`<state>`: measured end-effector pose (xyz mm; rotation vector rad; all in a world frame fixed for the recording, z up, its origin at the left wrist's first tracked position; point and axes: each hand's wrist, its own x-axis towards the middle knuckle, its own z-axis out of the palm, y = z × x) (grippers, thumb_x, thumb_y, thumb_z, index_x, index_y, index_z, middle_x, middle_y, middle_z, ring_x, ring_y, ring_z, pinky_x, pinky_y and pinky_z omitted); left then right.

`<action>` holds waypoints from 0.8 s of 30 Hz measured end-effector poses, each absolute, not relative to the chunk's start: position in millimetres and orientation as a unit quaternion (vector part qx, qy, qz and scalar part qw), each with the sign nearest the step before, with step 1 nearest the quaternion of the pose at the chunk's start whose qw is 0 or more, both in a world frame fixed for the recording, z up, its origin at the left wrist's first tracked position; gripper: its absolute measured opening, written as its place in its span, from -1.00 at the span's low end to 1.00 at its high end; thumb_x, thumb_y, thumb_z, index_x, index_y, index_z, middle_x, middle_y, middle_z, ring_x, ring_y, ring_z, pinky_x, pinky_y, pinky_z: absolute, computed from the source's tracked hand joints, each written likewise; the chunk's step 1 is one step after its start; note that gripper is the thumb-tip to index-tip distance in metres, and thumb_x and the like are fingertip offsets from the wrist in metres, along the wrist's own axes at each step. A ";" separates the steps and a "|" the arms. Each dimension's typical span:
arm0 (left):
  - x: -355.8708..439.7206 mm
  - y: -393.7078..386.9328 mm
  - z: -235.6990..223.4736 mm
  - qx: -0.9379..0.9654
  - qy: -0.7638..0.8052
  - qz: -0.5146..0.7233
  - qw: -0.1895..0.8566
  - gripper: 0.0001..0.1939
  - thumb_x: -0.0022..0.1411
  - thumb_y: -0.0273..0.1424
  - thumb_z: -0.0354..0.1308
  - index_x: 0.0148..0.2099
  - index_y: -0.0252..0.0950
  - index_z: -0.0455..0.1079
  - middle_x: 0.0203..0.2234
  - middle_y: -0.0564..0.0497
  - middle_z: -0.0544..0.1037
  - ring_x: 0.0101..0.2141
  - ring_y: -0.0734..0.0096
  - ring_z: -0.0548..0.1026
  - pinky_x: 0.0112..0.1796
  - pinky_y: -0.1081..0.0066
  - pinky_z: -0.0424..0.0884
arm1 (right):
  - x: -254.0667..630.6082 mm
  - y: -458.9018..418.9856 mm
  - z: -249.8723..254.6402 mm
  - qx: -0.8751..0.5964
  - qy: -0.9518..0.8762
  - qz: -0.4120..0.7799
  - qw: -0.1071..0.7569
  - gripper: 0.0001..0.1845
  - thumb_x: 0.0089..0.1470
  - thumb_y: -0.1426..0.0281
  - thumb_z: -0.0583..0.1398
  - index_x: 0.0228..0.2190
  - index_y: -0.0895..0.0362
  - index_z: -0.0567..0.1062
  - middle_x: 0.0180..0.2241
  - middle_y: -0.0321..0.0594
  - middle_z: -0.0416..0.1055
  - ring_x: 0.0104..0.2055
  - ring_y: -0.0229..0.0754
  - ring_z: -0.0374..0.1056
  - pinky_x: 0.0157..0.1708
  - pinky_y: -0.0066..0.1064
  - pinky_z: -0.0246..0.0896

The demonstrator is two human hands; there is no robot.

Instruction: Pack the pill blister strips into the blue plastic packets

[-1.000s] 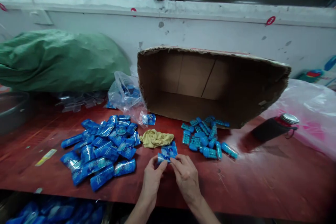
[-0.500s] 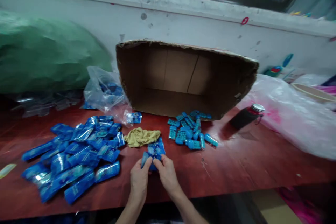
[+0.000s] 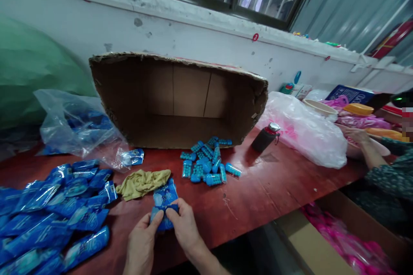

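Note:
Between my left hand and my right hand is a blue printed packet, pinched at its upper edge by both thumbs and fingers. Just beyond it another flat blue packet lies on the red table. A crumpled yellow cloth touches that flat packet on its left. Many filled blue packets are heaped to the left of my hands. Small clear bottles with blue caps and blue beads inside lie loose ahead, in front of the box.
A cardboard box lies on its side with its mouth towards me. Behind the heap is a clear plastic bag of blue packets. A dark flask stands right, beside a white plastic bag. A co-worker's arm reaches in at far right.
My view has swung to the right, so the table's things sit further left and a co-worker at the right shows. Both hands still pinch the blue packet.

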<state>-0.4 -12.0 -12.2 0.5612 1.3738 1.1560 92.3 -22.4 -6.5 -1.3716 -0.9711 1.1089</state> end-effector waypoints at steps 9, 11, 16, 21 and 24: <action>6.4 -13.4 -7.8 0.175 0.557 0.477 0.657 -0.65 -0.39 -0.26 0.35 -0.51 -0.35 0.41 -0.70 0.09 0.47 -0.65 0.48 0.37 -0.65 0.52 0.27 | 94.6 -22.8 -0.3 -0.605 -0.428 0.435 0.511 -0.73 -0.04 0.34 0.09 -0.68 0.18 0.30 -0.69 -0.43 0.10 -0.59 -0.37 0.03 -0.62 -0.58 -0.05; 7.0 -13.8 -2.0 0.178 0.536 0.447 0.694 -0.65 -0.40 -0.27 0.36 -0.50 -0.35 0.41 -0.68 0.07 0.49 -0.65 0.48 0.38 -0.65 0.52 0.28 | 97.3 -23.9 -0.2 -0.614 -0.450 0.411 0.502 -0.68 0.01 0.33 0.05 -0.70 0.19 0.29 -0.70 -0.45 0.05 -0.61 -0.39 -0.01 -0.65 -0.58 -0.10; 2.9 -15.1 4.0 0.178 0.526 0.403 0.727 -0.66 -0.42 -0.31 0.38 -0.54 -0.37 0.39 -0.73 0.07 0.46 -0.69 0.50 0.36 -0.68 0.54 0.26 | 128.8 -24.3 11.8 -0.598 -0.595 0.300 0.445 -0.63 0.09 0.32 0.01 -0.64 0.16 0.41 -0.65 -0.39 0.20 -0.57 -0.36 0.14 -0.56 -0.58 0.04; -2.4 -20.1 3.4 0.173 0.510 0.396 0.744 -0.74 -0.25 -0.33 0.33 -0.53 -0.36 0.34 -0.73 0.07 0.44 -0.71 0.51 0.36 -0.72 0.55 0.23 | 235.1 -4.8 34.8 -0.766 -0.602 0.012 0.224 -0.65 0.08 0.47 -0.01 -0.07 0.12 0.33 -0.11 -0.05 0.30 -0.10 -0.10 0.22 -0.15 -0.36 0.09; -4.1 -22.5 5.5 0.156 0.490 0.371 0.773 -0.83 -0.11 -0.39 0.25 -0.45 -0.36 0.34 -0.66 0.04 0.47 -0.68 0.49 0.39 -0.70 0.55 0.25 | 293.0 14.5 31.1 -0.802 -0.591 0.018 0.085 -0.58 0.00 0.48 0.10 -0.04 0.14 0.29 -0.13 0.00 0.31 -0.12 -0.02 0.25 -0.19 -0.32 0.07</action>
